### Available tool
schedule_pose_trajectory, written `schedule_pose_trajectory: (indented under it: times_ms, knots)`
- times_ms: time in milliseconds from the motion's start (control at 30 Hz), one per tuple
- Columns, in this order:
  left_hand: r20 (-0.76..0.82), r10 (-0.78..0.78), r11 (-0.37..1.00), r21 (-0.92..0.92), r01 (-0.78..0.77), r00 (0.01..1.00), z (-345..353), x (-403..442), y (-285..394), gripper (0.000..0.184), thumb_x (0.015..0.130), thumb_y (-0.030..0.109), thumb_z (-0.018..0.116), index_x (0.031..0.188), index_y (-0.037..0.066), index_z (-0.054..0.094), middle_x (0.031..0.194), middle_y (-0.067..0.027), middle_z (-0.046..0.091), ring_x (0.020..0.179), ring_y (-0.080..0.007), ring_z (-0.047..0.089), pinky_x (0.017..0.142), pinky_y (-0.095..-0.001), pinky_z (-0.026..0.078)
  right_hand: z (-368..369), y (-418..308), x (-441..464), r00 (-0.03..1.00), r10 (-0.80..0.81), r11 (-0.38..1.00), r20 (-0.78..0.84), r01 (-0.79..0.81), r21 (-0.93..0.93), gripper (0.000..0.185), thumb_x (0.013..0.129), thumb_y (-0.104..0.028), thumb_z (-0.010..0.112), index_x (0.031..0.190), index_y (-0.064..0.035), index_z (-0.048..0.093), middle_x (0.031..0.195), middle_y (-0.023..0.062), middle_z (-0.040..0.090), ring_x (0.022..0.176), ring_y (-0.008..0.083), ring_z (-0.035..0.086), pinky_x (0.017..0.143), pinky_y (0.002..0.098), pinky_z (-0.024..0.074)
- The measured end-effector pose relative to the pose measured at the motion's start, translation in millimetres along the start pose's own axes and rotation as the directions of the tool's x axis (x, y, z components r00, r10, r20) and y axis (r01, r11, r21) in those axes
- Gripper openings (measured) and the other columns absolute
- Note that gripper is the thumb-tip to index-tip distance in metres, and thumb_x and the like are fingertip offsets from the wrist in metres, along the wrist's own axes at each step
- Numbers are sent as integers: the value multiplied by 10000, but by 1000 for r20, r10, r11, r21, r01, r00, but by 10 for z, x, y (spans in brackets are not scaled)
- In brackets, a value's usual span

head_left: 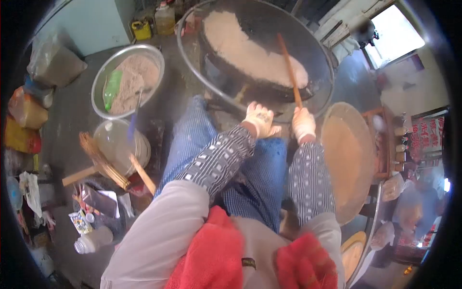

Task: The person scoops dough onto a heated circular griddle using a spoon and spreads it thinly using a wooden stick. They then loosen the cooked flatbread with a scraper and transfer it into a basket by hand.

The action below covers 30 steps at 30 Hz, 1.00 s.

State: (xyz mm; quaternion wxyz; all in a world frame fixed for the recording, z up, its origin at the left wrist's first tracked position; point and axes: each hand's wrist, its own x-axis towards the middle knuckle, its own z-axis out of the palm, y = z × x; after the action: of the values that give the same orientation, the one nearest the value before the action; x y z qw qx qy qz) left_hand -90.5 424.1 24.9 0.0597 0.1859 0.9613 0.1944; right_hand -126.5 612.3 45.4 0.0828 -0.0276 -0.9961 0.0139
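My right hand [304, 124] is closed around the lower end of a long, flat wooden stick [289, 72]. The stick reaches over a large round dark griddle [262, 31] and crosses a crescent of pale, pinkish-beige batter [250, 55] on its surface. A metal hoop [193, 72] runs around the griddle. My left hand [261, 120], back up and thumb spread, rests near the hoop's front edge, above my knee; it holds nothing that I can see, and its fingertips are partly hidden.
At left stands a metal basin [161, 72] of thick batter, with a green scoop-like piece [113, 89] and a ladle. Below it are a white bucket [142, 149], a straw brush [103, 161] and a phone [100, 201]. A broad tan round sheet [347, 164] lies close on my right.
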Motion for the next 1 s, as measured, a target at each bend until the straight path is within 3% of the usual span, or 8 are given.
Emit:
schedule_pose_trajectory:
  times_ms: [67, 200, 367, 467, 667, 733, 967, 1000]
  knots:
    - [14, 1, 1000, 12, -1, 1000, -49, -29, -11, 695, 856, 647, 525, 1184, 43, 623, 1215, -180, 614, 1238, -348, 494, 1130, -499, 226, -85, -107, -186, 995, -91, 993, 52, 94, -73, 370, 987, -377, 447, 980, -29, 572, 815, 274, 666, 804, 450, 657, 728, 546, 512]
    - [64, -10, 998, 55, 6, 998, -171, -90, 1, 699, 865, 647, 512, 1198, 41, 620, 1221, -174, 612, 1245, -335, 490, 1132, -483, 227, 16, 241, 16, 993, 114, 993, 33, -115, 13, 342, 978, -372, 463, 989, -48, 572, 837, 278, 668, 803, 450, 658, 746, 550, 505]
    - [0, 18, 990, 137, -18, 1000, -156, -141, -100, 692, 856, 654, 523, 1164, 43, 631, 1175, -161, 624, 1204, -330, 512, 1120, -488, 241, -9, 129, -106, 995, -39, 998, 89, 43, -51, 373, 987, -388, 432, 1013, -48, 583, 847, 248, 684, 815, 445, 664, 759, 533, 517]
    - [-8, 26, 990, 136, -24, 1000, -145, -160, -183, 688, 863, 658, 506, 1158, 50, 636, 1172, -161, 625, 1196, -331, 519, 1118, -488, 243, 107, 411, 35, 988, 143, 990, 65, -143, -5, 386, 990, -393, 431, 969, -39, 585, 876, 243, 689, 854, 422, 672, 779, 515, 525]
    - [52, 3, 990, 138, -11, 999, -320, -219, -315, 684, 873, 667, 492, 1158, 63, 644, 1177, -165, 634, 1204, -320, 523, 1123, -468, 245, -98, -39, -149, 986, -13, 1000, 165, 15, -12, 393, 989, -415, 430, 1007, -49, 574, 893, 253, 686, 861, 411, 672, 792, 504, 526]
    - [19, -2, 985, 174, -1, 1000, -287, -175, -374, 679, 885, 667, 472, 1163, 72, 646, 1151, -145, 649, 1180, -314, 538, 1118, -458, 256, 94, 245, 57, 984, 152, 988, 97, -152, -2, 398, 991, -420, 429, 976, -60, 600, 882, 235, 688, 868, 407, 673, 783, 499, 529]
    - [38, -38, 977, 210, 29, 999, -406, -276, -556, 680, 895, 677, 438, 1160, 89, 652, 1133, -134, 660, 1166, -307, 550, 1104, -460, 278, -87, 151, -5, 989, 44, 999, 144, -39, -38, 416, 989, -422, 416, 1013, -42, 582, 920, 251, 682, 892, 436, 658, 814, 523, 507]
    - [61, -35, 978, 208, 22, 998, -471, -298, -581, 676, 895, 676, 438, 1145, 88, 659, 1123, -134, 665, 1160, -307, 555, 1104, -460, 279, 36, 343, 47, 987, 115, 993, 116, -113, -21, 405, 988, -419, 425, 1013, -48, 587, 939, 248, 683, 895, 437, 656, 816, 524, 504]
